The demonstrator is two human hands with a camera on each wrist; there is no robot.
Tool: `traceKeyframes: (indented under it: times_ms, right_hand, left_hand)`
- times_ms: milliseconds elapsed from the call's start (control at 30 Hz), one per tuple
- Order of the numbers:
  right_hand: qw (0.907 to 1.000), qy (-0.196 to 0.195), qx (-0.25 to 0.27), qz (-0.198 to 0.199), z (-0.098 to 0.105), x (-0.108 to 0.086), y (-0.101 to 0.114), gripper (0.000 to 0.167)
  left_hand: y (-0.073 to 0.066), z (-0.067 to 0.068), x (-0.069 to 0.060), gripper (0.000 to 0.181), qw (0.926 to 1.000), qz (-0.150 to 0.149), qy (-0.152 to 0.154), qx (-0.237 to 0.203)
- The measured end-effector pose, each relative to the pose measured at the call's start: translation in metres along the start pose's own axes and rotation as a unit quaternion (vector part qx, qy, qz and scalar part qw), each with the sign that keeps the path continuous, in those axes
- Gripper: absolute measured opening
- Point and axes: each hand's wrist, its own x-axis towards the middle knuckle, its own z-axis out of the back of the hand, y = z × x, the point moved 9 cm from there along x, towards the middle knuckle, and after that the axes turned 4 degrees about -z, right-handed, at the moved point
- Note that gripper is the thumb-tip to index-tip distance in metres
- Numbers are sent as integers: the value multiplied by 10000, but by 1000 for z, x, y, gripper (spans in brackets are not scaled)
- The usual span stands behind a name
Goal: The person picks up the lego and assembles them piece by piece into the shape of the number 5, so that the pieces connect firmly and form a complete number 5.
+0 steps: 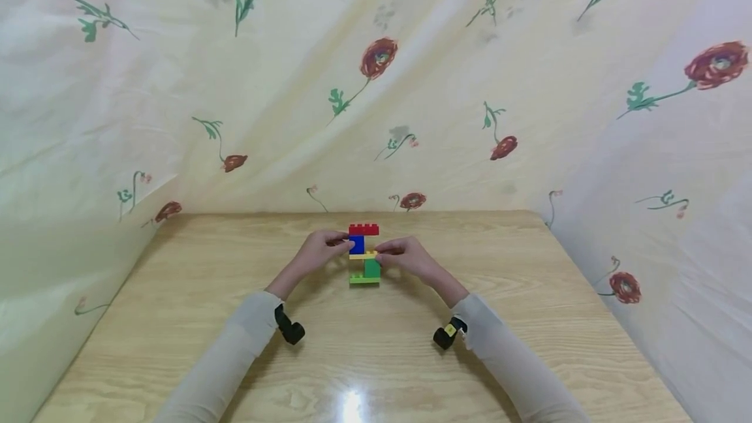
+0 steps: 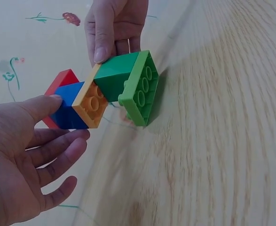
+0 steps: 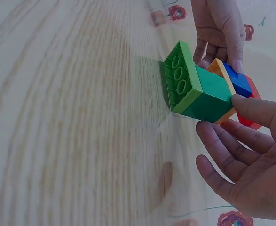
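A stack of toy building bricks is held between both hands, with a red brick (image 1: 364,230) on top. Below it come a blue brick (image 1: 356,245) on the left side, a yellow-orange plate (image 2: 83,100), a green brick (image 3: 210,93) on the right side and a light green plate (image 1: 364,281) at the bottom. My left hand (image 1: 320,250) pinches the blue brick between thumb and fingers. On the opposite side my right hand (image 1: 408,258) pinches the stack where the green brick meets the yellow-orange plate. Both wrist views show the hollow underside of the light green plate.
The wooden table (image 1: 352,344) extends on all sides of the stack. Behind it hangs a pale floral cloth (image 1: 282,83), which also closes off the left and right sides. A black wrist camera (image 1: 290,328) sits at the left wrist, and another black camera (image 1: 446,335) at the right.
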Motion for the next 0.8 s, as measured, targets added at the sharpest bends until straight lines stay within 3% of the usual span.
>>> traceKeyframes:
  times_ms: [200,467,800]
  right_hand:
    - [10000,78,-4,-33,0,1,-1,37]
    - [9992,291,33,-260,-1,5,-5,41]
    - [9977,531,176,-389,-6,14,-12,37]
  left_hand:
    - [4,-2,2,44,9997,209,16,-128]
    - [15,-4,4,41,9960,615,154,-629]
    - [24,-6,4,44,9922,783,270,-936]
